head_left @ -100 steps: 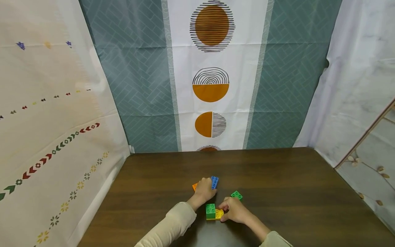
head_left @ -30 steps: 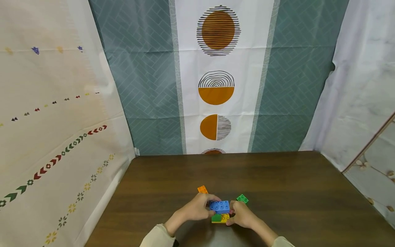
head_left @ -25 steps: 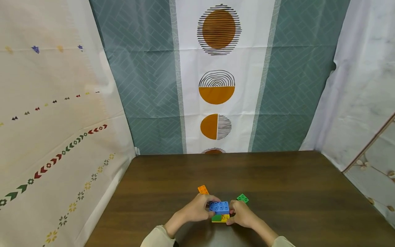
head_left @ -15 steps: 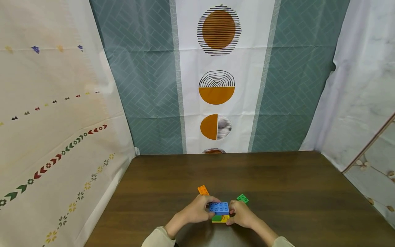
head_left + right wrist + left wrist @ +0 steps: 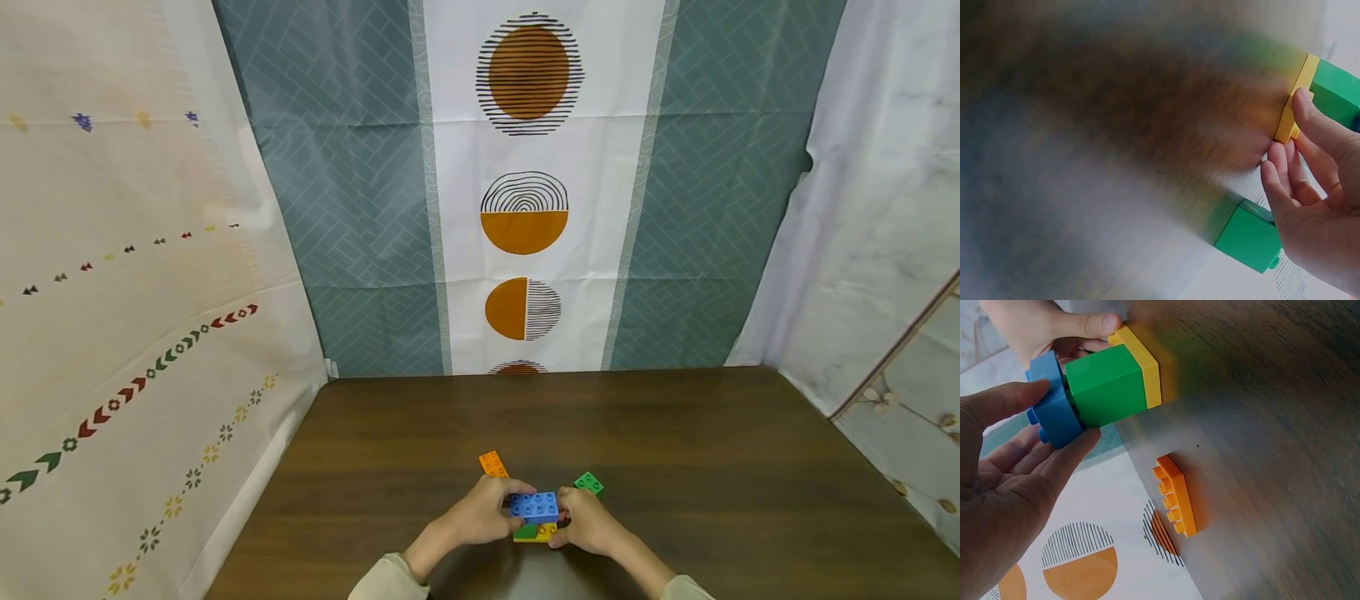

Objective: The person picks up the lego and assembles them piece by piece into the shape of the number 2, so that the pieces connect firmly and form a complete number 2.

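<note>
A blue brick (image 5: 534,505) sits on top of a green brick (image 5: 527,531), which stands on a yellow plate (image 5: 547,533) on the dark wooden table (image 5: 675,467). My left hand (image 5: 497,507) pinches the blue brick (image 5: 1054,406) between thumb and fingers, beside the green brick (image 5: 1107,384). From the right, my right hand (image 5: 573,515) holds the stack, its thumb on the edge of the yellow plate (image 5: 1297,100). The green brick (image 5: 1338,90) shows beyond that plate.
An orange plate (image 5: 492,463) lies flat just behind my left hand, also visible as the orange plate (image 5: 1175,497). A small loose green brick (image 5: 588,482) lies behind my right hand, close to its fingers as the loose green brick (image 5: 1250,237). Cloth backdrops enclose the table on three sides.
My left hand has carried the blue brick from beside the orange plate onto the green brick. Over the last second both hands and the stack have hardly moved.
</note>
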Available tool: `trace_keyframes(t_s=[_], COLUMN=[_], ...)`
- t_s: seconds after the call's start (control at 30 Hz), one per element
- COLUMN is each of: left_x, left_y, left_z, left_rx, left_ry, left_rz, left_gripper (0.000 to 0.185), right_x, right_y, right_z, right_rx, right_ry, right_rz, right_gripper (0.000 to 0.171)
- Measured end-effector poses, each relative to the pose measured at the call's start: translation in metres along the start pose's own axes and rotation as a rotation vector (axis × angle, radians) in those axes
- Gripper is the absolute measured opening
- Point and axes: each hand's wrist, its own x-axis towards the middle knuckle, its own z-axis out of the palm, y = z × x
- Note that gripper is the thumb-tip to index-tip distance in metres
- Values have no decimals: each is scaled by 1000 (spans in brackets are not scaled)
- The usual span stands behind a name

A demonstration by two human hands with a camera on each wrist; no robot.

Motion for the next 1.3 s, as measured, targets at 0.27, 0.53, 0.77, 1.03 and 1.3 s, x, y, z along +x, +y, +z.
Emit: trace_keyframes(t_s=[0.27, 0.53, 0.77, 1.03, 1.3], left_x=[2, 1, 0, 0, -3], left_y=[-1, -2, -1, -1, 8], left_z=[3, 3, 2, 5, 8], left_rx=[14, -13, 40, 99, 107], left_ry=[-6, -14, 2, 27, 36], left_rz=[-6, -9, 12, 35, 4], left_gripper=[38, 38, 40, 40, 41], right_x=[-1, -1, 1, 2, 2], right_y=[2, 2, 2, 3, -1], right_z=[1, 2, 2, 1, 2], right_rx=[3, 0, -1, 13, 56], right_ry=[-6, -8, -9, -11, 4], right_rz=[23, 37, 30, 28, 35], right_gripper=[25, 26, 24, 22, 22])
